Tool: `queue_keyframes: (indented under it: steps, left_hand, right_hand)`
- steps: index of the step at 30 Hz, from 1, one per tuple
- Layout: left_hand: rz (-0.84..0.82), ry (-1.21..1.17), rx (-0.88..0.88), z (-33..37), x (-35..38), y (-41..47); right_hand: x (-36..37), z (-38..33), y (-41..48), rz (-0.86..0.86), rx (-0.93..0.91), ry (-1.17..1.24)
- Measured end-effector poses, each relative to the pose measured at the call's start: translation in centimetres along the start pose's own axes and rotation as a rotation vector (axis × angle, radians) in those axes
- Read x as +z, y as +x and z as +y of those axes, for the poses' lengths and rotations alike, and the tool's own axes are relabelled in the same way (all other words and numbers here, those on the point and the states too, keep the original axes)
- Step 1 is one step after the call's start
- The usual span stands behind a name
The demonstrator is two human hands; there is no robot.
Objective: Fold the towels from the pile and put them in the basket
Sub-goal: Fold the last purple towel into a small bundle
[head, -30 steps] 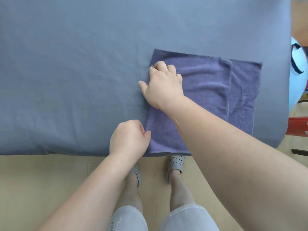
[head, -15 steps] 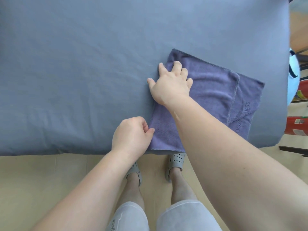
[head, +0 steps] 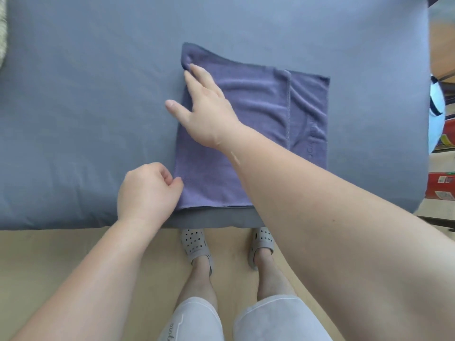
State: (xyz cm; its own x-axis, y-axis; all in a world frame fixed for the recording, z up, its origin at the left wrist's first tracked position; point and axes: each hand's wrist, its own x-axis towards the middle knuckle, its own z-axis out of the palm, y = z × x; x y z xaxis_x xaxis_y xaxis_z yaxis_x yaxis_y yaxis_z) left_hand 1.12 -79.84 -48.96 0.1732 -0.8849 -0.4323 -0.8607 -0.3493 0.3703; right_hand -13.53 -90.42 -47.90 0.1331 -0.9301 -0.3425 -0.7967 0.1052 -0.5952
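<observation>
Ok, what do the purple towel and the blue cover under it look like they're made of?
Purple towel: likely microfibre terry, matte; fine ribbed nap, stitched hem, embossed lettering. Blue cover: smooth, thin fabric, perhaps cotton or jersey, matte; soft creases, no pile. Exact fibre cannot be told.

purple towel (head: 256,124), folded flat, near bed edge

A blue-grey bed (head: 98,94) fills the upper frame; grey clogs (head: 195,244) stand on beige floor (head: 61,247) below; a red box (head: 440,185) sits at the right edge.
</observation>
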Motion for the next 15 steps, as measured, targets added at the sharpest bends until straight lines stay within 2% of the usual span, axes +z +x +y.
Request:
queue_keyframes:
  steps: [3,6,10,12,15]
  left_hand:
    - [0.069,0.056,-0.061,-2.1,-1.7,1.0]
    - [0.142,0.059,-0.054,-1.8,-2.2,0.9]
    - [0.153,-0.041,0.206,2.1,-0.2,-0.5]
    - [0.117,-0.062,0.353,4.7,1.7,-1.7]
    - [0.091,-0.037,0.535,7.9,4.9,-3.5]
  right_hand:
    - [0.6,-1.0,0.2,-0.098,-0.066,0.063]
    - [0.3,0.3,-0.5,-0.035,-0.059,0.135]
    - [-0.7,4.7,-3.8,0.312,-0.054,0.1]
    - [-1.4,7.8,-6.3,0.47,0.047,0.079]
    - [-2.8,12.3,-10.7,0.513,0.265,0.035]
